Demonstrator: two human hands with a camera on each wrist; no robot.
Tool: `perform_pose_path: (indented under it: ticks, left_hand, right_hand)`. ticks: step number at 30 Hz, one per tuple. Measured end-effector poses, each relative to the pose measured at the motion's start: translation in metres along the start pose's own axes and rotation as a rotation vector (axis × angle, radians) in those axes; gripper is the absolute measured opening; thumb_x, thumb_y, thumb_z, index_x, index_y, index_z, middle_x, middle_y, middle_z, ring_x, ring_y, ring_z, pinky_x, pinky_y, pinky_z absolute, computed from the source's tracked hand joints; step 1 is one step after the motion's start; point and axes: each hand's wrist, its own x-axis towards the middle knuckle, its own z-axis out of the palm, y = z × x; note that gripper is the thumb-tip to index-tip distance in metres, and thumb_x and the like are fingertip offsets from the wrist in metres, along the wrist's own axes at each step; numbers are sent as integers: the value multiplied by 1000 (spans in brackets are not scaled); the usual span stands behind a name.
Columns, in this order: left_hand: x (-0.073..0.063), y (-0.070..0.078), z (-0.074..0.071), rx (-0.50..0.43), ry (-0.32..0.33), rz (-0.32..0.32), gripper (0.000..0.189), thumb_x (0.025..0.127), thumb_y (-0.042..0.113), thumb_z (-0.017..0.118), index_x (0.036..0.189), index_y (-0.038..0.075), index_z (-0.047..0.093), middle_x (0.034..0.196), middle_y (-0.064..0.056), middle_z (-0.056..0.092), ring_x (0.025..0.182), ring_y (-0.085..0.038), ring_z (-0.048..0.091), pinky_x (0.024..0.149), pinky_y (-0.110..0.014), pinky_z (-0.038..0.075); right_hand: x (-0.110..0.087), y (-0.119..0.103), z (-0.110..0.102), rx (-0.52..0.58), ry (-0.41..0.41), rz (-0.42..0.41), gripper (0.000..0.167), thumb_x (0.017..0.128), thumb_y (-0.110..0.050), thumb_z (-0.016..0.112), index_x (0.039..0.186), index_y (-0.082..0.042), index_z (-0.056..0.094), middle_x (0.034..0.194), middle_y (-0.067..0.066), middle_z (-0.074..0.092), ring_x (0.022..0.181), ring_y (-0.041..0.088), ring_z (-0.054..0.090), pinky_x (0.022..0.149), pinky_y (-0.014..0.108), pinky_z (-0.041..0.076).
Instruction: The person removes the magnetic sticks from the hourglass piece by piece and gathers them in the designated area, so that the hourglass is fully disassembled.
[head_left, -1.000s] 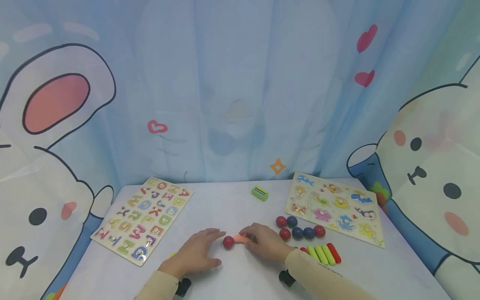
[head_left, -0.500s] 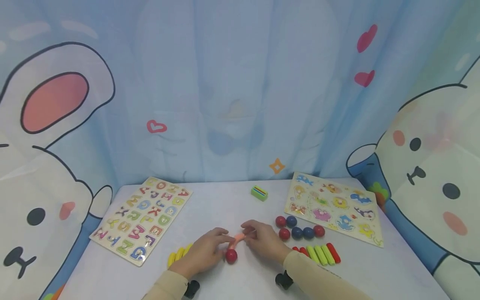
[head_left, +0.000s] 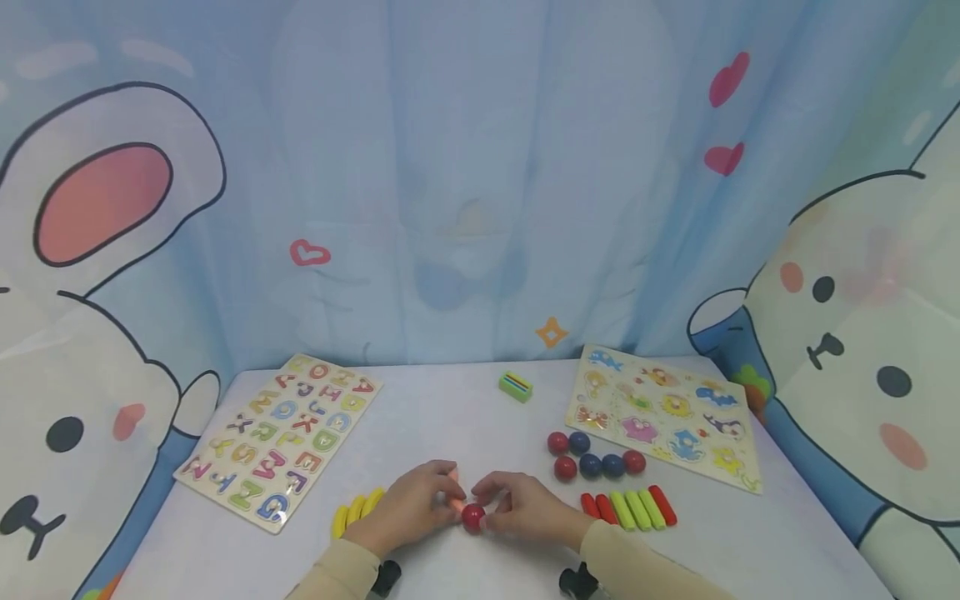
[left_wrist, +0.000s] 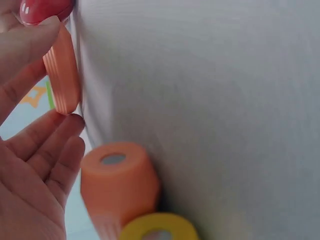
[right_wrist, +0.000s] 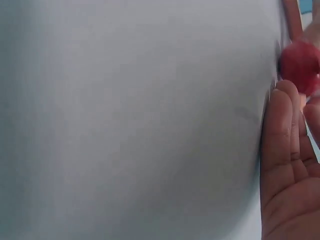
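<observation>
My left hand (head_left: 416, 507) pinches an orange magnetic rod (left_wrist: 64, 75) between thumb and fingers, just above the white tabletop. At the rod's near end sits a red ball (head_left: 473, 518), also visible at the top left of the left wrist view. My right hand (head_left: 528, 510) is just to the right of the ball, its thumb tip apparently touching it. In the right wrist view several right-hand fingers (right_wrist: 279, 125) extend fairly straight below the ball (right_wrist: 300, 67). Beside my left hand lie yellow magnetic rods (head_left: 347, 512); another orange rod (left_wrist: 120, 175) shows close to the left wrist camera.
Red and blue balls (head_left: 590, 466) cluster right of centre, with red and lime-green rods (head_left: 630, 509) in a row nearer me. A letter puzzle board (head_left: 279, 437) lies left, an animal puzzle board (head_left: 667, 417) right. Further back is a small green striped block (head_left: 516, 386).
The orange rod has swung round with the ball toward me and passed into my left hand's pinch. My right hand has let go of the rod and moved nearer, to the ball.
</observation>
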Motion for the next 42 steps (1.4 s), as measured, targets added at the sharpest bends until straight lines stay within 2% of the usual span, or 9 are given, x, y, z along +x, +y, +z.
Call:
perform_pose_path:
  ticks: [3,7,14,19,24,29,32,37,42]
  left_hand:
    - [0,-1,1,-14,9,-6,18,80,26,85,96,29,77,140,-5,56,129,-27,51,106,-49,42]
    - [1,-2,4,-17,27,-4,21,77,30,87,96,29,77,138,-6,57,128,-28,52,106,-49,42]
    - [2,-2,5,8,48,11,19,77,28,86,94,28,78,136,-7,60,126,-28,55,104,-49,44]
    - [1,-1,4,9,38,-2,20,76,25,87,94,26,79,137,-6,60,126,-28,56,104,-48,44]
    - [0,-2,3,84,46,-10,21,76,30,87,95,28,79,137,-3,61,124,-26,57,103,-47,46]
    - [-2,-4,4,181,86,-11,39,75,37,88,109,22,77,132,1,64,122,-23,58,103,-45,46]
    - [-5,-7,3,219,115,0,47,74,40,87,115,20,75,129,3,65,121,-22,59,102,-45,46]
    - [-17,-20,-2,254,151,17,47,72,42,87,113,20,75,127,4,66,120,-21,59,106,-46,41]
    - [-29,-30,-8,255,192,32,50,69,38,89,112,18,75,124,2,68,117,-19,61,107,-46,39]
  right_hand:
    - [-1,-1,5,-36,-9,-19,36,81,-20,84,114,-22,69,99,-7,64,73,18,61,63,26,52]
    - [-1,-2,9,-59,-1,-36,36,79,-18,85,111,-22,69,98,-7,62,70,16,60,60,25,50]
    - [0,-2,8,-66,-15,-46,36,80,-17,84,112,-22,70,98,-8,62,72,16,60,62,25,50]
    - [0,-1,5,-44,-43,-39,32,81,-16,83,109,-22,69,97,-6,62,75,17,59,64,26,51]
    - [0,-1,5,-39,-50,-26,32,81,-17,83,108,-23,68,97,-5,61,76,18,59,65,26,52]
    - [0,-2,5,-33,-45,-20,32,81,-17,84,108,-22,67,97,-3,61,77,18,59,66,26,52]
    - [0,-1,5,-24,-47,-25,34,81,-18,84,110,-24,67,98,-4,61,78,18,59,68,26,52]
    - [0,2,6,-46,-61,-49,37,82,-20,83,115,-29,68,101,-7,60,86,16,58,72,27,51]
    - [1,2,5,-78,-57,-47,35,81,-20,83,112,-29,69,99,-7,59,86,16,57,72,28,50]
